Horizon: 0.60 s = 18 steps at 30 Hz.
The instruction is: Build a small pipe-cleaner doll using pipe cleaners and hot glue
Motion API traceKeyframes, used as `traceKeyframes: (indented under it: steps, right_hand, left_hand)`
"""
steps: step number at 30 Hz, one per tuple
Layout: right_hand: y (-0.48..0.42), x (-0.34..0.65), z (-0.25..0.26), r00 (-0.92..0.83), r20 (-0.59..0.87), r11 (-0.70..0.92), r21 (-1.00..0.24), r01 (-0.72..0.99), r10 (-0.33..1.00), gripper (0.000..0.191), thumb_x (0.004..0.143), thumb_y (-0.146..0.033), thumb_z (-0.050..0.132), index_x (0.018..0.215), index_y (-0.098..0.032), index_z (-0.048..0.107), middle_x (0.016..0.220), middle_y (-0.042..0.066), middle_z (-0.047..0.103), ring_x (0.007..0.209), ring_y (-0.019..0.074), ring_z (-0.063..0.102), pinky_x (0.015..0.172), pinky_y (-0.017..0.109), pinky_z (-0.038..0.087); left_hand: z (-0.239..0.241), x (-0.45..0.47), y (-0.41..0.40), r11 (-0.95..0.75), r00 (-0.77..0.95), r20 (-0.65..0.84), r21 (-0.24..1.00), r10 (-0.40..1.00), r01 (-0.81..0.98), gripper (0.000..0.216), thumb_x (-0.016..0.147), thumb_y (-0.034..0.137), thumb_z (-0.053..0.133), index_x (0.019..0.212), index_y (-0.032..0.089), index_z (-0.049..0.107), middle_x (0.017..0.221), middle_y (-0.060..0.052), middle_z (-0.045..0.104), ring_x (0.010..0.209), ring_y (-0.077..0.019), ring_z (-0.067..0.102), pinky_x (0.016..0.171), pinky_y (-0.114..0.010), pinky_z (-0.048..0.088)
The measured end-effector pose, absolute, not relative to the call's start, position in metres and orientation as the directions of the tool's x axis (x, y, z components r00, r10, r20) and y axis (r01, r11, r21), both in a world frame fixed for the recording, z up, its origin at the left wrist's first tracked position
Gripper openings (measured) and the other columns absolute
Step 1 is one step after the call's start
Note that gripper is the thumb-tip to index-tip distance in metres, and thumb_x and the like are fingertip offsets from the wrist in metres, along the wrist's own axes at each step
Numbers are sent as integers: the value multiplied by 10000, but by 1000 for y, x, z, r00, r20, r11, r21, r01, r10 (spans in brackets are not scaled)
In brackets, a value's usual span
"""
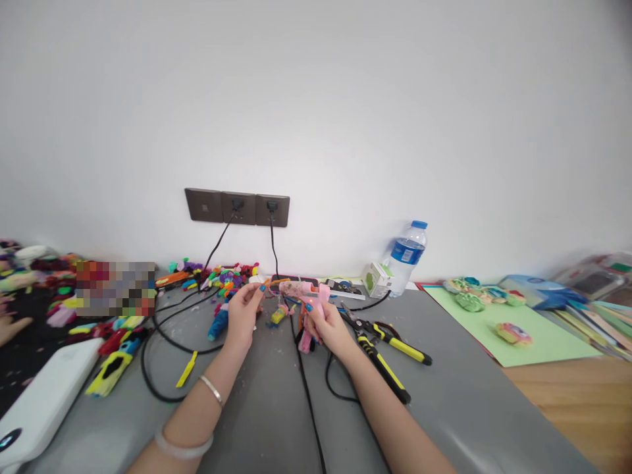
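Observation:
My right hand (322,322) is closed around a pink hot glue gun (299,289), whose front end points left. Across from it, my left hand (245,313) pinches a thin orange pipe cleaner (279,282) close to the gun's tip; whether the two touch I cannot tell. Below the gun, a small yellow and pink fuzzy piece (279,315) is visible between my hands. A blue fuzzy piece (218,324) lies beside my left wrist, partly behind it.
Yellow-and-black pliers (382,368) lie right of my right forearm. Black cables (307,388) cross the grey table (257,421). A water bottle (407,258) and small box (378,280) stand by the wall. Another person's hand (12,327) shows far left, near a white device (52,401).

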State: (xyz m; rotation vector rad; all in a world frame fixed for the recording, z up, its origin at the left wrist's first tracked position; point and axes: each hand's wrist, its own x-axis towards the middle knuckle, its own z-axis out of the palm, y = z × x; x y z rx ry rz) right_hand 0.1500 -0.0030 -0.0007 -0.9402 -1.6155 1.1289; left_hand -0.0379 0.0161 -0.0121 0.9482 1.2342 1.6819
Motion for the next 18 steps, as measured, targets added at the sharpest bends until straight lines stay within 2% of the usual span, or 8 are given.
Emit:
traceKeyframes:
  steps: [5, 11, 18]
  right_hand:
    - [-2, 152, -2, -285, 263, 308, -943, 123, 922, 545, 886, -636, 439, 521, -231, 414, 330, -45, 398, 322, 90, 348, 391, 225, 288]
    - [0, 152, -6, -271, 276, 316, -942, 115, 922, 549, 869, -662, 446, 532, -229, 432, 329, -47, 394, 323, 94, 351, 379, 219, 283]
    - [1, 154, -8, -280, 274, 324, -934, 151, 920, 604, 895, -640, 426, 459, -222, 425, 336, -32, 403, 343, 93, 356, 421, 230, 322]
  left_hand:
    - [-11, -38, 15, -190, -364, 125, 970, 923, -151, 345, 643, 436, 758, 830, 153, 693, 683, -12, 637, 544, -113, 535, 462, -200, 395]
    - [-10, -37, 15, -192, -359, 132, 972, 924, -137, 355, 642, 458, 748, 819, 157, 685, 667, -3, 625, 537, -113, 512, 463, -208, 365]
    - [-10, -37, 15, -201, -360, 148, 973, 921, -113, 339, 652, 452, 739, 815, 159, 685, 672, -8, 625, 554, -120, 522, 464, -207, 356]
